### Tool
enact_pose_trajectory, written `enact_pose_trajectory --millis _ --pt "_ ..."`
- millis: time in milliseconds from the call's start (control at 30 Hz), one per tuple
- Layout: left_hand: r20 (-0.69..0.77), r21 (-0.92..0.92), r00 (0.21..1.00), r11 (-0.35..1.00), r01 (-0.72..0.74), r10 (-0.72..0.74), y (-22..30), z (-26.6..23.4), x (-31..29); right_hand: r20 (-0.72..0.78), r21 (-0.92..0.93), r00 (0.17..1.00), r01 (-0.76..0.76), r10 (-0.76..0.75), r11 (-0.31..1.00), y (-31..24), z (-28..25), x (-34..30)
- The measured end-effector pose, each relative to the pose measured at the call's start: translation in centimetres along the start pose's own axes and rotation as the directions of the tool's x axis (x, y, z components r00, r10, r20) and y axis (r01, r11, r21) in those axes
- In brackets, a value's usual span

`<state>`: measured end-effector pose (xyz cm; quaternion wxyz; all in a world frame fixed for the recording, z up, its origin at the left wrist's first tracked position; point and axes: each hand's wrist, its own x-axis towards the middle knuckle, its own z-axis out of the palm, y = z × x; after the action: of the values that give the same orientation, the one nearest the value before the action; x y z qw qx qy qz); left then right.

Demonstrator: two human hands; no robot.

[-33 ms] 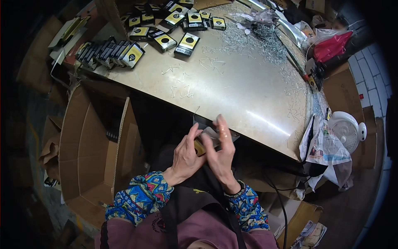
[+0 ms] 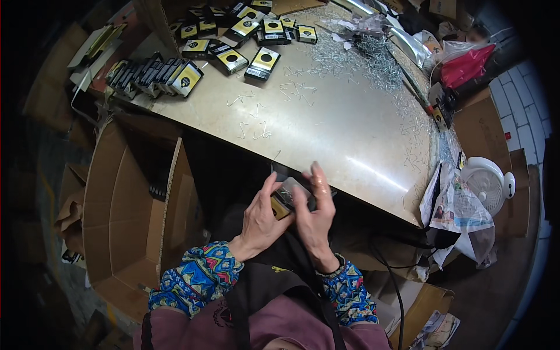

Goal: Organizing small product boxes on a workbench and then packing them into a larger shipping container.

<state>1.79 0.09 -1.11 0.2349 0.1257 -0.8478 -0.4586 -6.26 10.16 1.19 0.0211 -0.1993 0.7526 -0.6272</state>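
Note:
Just below the table's front edge, my left hand (image 2: 258, 223) grips a small yellow and black box (image 2: 280, 208), its fingers along the left side. At the far end of the box shows a translucent plastic piece (image 2: 287, 188) with thin, bright metal bits in or under it; whether it is a pouch or a tray I cannot tell. My right hand (image 2: 315, 217) has its fingers raised and apart on the other side. Its thumb lies over or against the plastic, and the fingertips are blurred. Several bent wire hooks (image 2: 261, 129) lie on the table beyond.
Many yellow and black boxes (image 2: 262, 64) cover the table's back left, with a row of them (image 2: 154, 76) at its left edge. A wire heap (image 2: 379, 55) lies back right. A tall carton (image 2: 119, 204) stands left; a white fan (image 2: 485, 184) and newspaper (image 2: 461, 204) are at right.
My right hand has shifted slightly, its thumb moving right, so more of the translucent plastic and the metal bits shows. My left hand keeps its place on the box.

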Motion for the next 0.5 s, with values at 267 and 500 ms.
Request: enact_pose_trajectory --millis 267,500 --pt "-0.006 0.004 0.99 0.99 -0.14 0.14 -0.7 0.1 0.7 0.21 -0.126 0.935 0.315 -0.285 0.941 1.2 -2.1 -1.4" --pt "0.032 -0.003 0.989 0.989 0.145 -0.145 0.8 -0.5 1.0 0.215 0.138 0.977 -0.044 0.014 0.989 0.6 -1.8 -1.8"
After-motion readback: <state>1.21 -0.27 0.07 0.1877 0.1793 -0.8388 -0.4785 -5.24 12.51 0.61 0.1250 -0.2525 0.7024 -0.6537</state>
